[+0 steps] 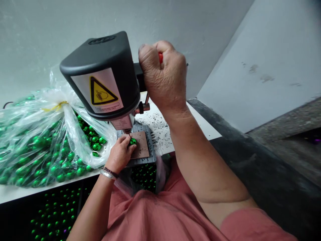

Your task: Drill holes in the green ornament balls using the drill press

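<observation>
A small bench drill press (102, 73) with a black head and a yellow warning label stands on a white table (15, 192). My right hand (163, 75) is closed in a fist round its red-tipped feed lever (160, 57), raised beside the head. My left hand (120, 152) pinches a shiny green bead (132, 141) on a brown board (141, 144) lying on the grey drill table, right under the spindle.
A large clear plastic bag (37, 140) full of green beads lies on the table at left, tied with yellow string. More green beads (57, 211) fill a dark container below the table edge. Dark shavings (157, 125) litter the table behind the press. A grey wall and ledge (250, 150) stand at right.
</observation>
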Tool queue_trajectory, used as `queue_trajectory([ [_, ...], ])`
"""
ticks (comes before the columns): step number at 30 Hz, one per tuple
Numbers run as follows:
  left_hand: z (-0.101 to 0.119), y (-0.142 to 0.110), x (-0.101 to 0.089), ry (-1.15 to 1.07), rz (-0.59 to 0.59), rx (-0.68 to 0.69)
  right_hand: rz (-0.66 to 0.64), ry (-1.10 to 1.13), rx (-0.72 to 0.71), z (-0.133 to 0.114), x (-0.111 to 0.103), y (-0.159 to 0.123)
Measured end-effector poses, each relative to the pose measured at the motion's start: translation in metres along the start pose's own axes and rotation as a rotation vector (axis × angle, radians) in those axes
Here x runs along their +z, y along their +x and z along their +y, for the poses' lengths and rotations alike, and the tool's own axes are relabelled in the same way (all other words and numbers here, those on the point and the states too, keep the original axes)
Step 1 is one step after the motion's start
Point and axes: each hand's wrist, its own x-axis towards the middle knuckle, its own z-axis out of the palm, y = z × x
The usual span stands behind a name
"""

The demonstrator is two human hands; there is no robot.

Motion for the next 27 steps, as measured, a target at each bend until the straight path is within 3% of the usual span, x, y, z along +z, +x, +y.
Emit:
queue_trajectory([
  [16, -0.003, 0.011, -0.005, -0.007, -0.15, -0.059, -0.01, 0.019, -0.013, -0.004, -0.003, -0.006],
  [22, 0.002, 0.008, -0.006, -0.007, -0.124, -0.088, 0.019, -0.106, -0.187, -0.012, -0.024, -0.04],
  [27, 0.003, 0.008, -0.006, -0.03, -0.135, -0.097, 0.026, -0.197, -0.402, -0.002, -0.037, -0.072],
])
